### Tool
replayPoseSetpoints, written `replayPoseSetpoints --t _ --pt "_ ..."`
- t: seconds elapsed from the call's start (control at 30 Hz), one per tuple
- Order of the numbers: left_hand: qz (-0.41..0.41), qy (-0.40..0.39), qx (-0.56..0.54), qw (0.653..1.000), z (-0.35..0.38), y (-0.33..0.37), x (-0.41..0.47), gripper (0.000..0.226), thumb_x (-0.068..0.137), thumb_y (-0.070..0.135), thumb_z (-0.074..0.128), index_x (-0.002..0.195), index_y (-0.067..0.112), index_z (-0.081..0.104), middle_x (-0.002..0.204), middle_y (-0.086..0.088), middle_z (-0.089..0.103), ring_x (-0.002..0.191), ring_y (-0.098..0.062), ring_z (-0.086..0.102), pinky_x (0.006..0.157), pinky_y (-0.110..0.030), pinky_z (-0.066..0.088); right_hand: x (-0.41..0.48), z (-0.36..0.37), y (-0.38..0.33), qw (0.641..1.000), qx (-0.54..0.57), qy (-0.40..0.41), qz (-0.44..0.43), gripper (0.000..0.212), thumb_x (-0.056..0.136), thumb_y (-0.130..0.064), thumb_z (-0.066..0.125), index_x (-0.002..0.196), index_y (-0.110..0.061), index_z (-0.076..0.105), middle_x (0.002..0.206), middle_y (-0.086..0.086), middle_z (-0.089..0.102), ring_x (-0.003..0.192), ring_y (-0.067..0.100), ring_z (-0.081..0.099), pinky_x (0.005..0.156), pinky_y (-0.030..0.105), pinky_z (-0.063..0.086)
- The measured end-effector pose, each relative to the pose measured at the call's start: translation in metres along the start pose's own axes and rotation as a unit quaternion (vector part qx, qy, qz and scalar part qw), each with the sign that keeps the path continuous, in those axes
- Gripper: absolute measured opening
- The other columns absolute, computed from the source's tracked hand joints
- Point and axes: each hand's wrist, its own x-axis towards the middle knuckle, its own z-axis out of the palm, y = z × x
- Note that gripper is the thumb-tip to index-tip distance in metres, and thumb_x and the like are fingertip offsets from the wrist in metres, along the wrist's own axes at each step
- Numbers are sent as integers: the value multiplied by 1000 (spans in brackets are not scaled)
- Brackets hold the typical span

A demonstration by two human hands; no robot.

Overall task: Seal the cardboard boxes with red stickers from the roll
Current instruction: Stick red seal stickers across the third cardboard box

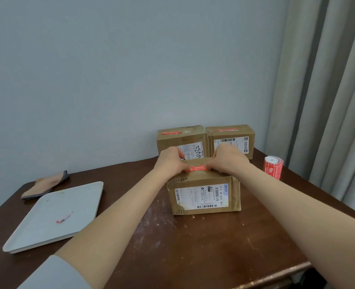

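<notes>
Nearest the camera, the brown surface (203, 247) is showing pale scuffs. At about 9 o'clock from the near box a grey tray (78, 197) is lying flat with a red scrap (64, 218) on it, and a folded cloth (45, 185) is sitting just beyond the tray at 10 o'clock. Both forearms are reaching forward to the near box (203, 197), which is standing mid-surface with its printed label facing the camera. The left hand (169, 161) and the right hand (228, 159) are meeting over the box's top with fingers curled, each seemingly pinching one end of the red sticker (197, 168). The sticker is stretching between them along the top, apparently over the flap seam, though I cannot tell whether it is touching the cardboard yet. To do this step well, the person is probably needing to hold the strip level and centred on the seam, lower the middle first, then rub outward toward 9 and 3 o'clock so no wrinkle is getting trapped. At 2 o'clock from the box the roll (273, 166) is standing upright, apart from it, near the surface's edge. At 12 o'clock a far-left box (180, 140) and a far-right box (231, 138) are sitting side by side against the wall, each wearing a red strip on top, so both are looking sealed. A pale curtain (329, 101) is hanging beyond at 1 o'clock.
</notes>
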Motion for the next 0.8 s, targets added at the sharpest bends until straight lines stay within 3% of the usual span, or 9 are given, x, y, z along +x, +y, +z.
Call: replayPoseSetpoints --t 0.13,0.2,0.27,0.33,0.43,0.5,0.6,0.7,0.8 --pt "2 -7 8 1000 -1 2 -2 45 76 23 76 118 14 59 124 -5 56 104 -19 54 78 -24 40 -1 -2 -3 1000 -9 -16 9 21 76 -22 68 62 -12 56 60 1 56 60 19 57 59 28 48" --pt "2 -18 17 1000 -2 5 -2 40 77 21 76 114 13 61 112 -1 57 101 -18 54 76 -24 40 -1 -4 -4 999 -13 -28 15 22 78 -20 68 61 -12 56 54 0 57 53 15 56 59 27 50" --pt "-1 -34 30 999 -2 6 -2 19 79 19 74 93 15 63 89 5 52 87 -16 53 67 -21 41 -1 -6 -6 999 -20 -39 19 26 80 -19 68 58 -12 55 47 -2 55 44 12 52 52 24 46" --pt "-4 -46 46 998 -2 10 -3 24 80 19 74 72 20 51 75 6 46 76 -14 49 58 -19 38 -2 -9 -7 998 -30 -48 19 28 81 -19 68 57 -12 55 44 -2 54 41 10 51 47 23 43" --pt "-3 -70 76 995 -4 16 -4 18 81 21 73 88 16 57 96 -5 59 84 -20 58 66 -26 46 -1 -12 -6 997 -39 -61 19 30 81 -21 71 57 -11 56 43 -3 54 37 9 49 44 22 41" --pt "-4 -85 85 993 -8 20 -5 34 81 23 73 109 9 59 102 -11 64 84 -25 63 63 -25 47 1 -12 -5 996 -46 -76 22 31 81 -23 71 57 -12 56 42 -3 54 35 9 47 45 21 42" --pt "1 -92 107 990 -12 20 -7 38 82 25 72 113 7 59 95 -12 67 85 -29 66 69 -30 50 3 -13 -2 995 -34 -89 35 33 85 -23 69 58 -11 54 36 -3 52 28 8 42 41 18 39" --pt "21 -56 113 992 -11 15 -13 36 85 21 68 118 8 57 109 -10 65 99 -26 63 75 -29 48 4 -11 0 996 -37 -72 36 31 90 -16 60 60 -10 55 34 -4 51 25 7 42 42 18 39" --pt "37 -10 101 994 -5 6 -14 26 88 11 57 113 7 59 109 -8 61 96 -22 58 77 -29 47 4 -8 1 997 -58 -55 11 13 89 -6 57 83 -4 68 52 2 64 41 11 53 57 27 51"
